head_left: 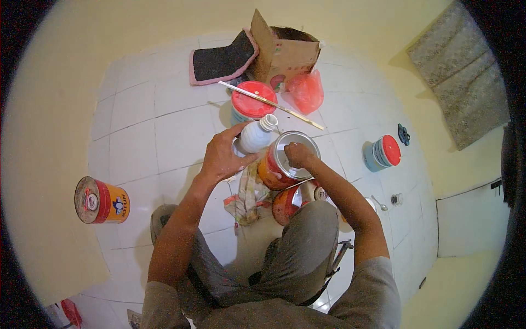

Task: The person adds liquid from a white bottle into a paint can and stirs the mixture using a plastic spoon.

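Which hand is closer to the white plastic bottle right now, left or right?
Left. The left hand is wrapped around the white plastic bottle, gripping its lower body. The right hand is apart from it, resting on the lid of the orange paint can beside the bottle.

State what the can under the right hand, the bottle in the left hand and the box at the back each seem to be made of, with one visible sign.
Can under the right hand: likely metal; its flat lid has a silvery shine.
Bottle in the left hand: probably plastic; white, opaque, matte, with a threaded neck.
Box: cardboard; dull brown with bent open flaps.
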